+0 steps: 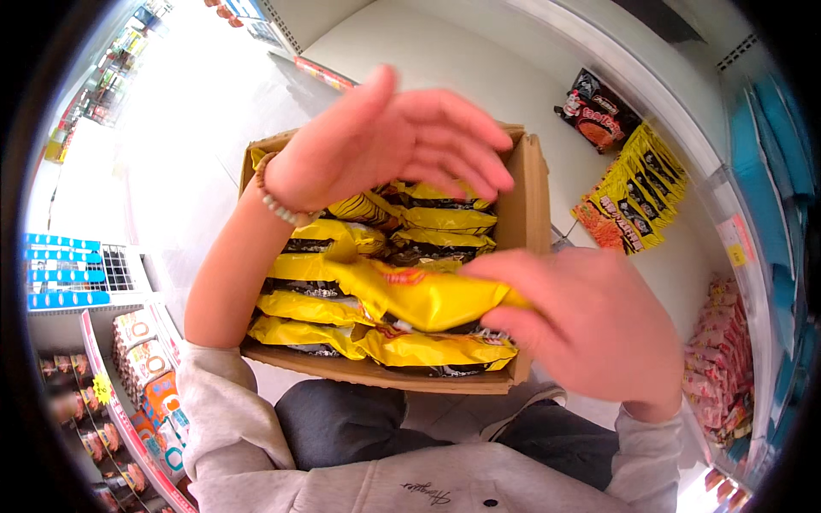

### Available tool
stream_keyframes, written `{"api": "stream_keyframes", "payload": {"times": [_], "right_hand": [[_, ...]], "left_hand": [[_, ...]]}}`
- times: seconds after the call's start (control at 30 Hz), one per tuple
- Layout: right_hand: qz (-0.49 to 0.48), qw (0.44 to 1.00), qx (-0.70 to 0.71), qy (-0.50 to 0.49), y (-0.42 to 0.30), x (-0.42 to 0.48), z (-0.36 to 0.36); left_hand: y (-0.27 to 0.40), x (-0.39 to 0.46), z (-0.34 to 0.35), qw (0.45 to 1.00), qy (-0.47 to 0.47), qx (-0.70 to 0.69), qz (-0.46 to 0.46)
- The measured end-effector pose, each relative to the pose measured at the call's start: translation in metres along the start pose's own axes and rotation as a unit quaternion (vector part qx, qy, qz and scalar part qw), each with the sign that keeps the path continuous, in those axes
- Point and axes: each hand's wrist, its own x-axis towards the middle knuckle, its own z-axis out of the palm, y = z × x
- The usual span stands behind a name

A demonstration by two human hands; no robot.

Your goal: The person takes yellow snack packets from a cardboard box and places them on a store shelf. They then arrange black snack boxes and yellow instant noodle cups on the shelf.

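Before me an open cardboard box (531, 192) is packed with yellow-and-black snack bags (442, 221) standing in two columns. My right hand (590, 320) pinches the right end of one yellow bag (436, 298), raised above the others and slightly blurred. Over the far half of the box hovers my left hand (397, 147), palm showing and fingers spread, with nothing in it. A beaded bracelet circles that wrist. Part of the box's far side and some bags lie hidden beneath the left hand.
On the white shelf (449, 70) at right sit a row of yellow bags (635, 192) and a dark bag (596, 112). Pink packets (718, 359) are piled farther right. Packaged goods (144, 346) line a shelf at lower left. My knees (340, 423) are close to the box's near edge.
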Motion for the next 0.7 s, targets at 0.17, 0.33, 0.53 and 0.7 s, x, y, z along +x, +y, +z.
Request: {"api": "stream_keyframes", "payload": {"times": [0.17,0.33,0.53,0.7], "right_hand": [[0.125,0.976,0.170,0.059,0.016,-0.006,-0.029],[0.103,0.920,0.341,0.161,0.050,-0.001,-0.019],[0.171,0.829,0.494,0.197,0.088,-0.005,-0.013],[0.160,0.833,0.482,0.222,0.082,-0.003,0.008]], "left_hand": [[-0.010,0.001,0.003,0.996,-0.078,-0.017,0.024],[0.003,-0.002,0.024,0.994,0.060,0.068,-0.059],[-0.004,0.000,0.021,0.981,0.172,0.001,-0.086],[-0.009,0.006,0.023,0.976,0.204,-0.044,-0.064]]}}
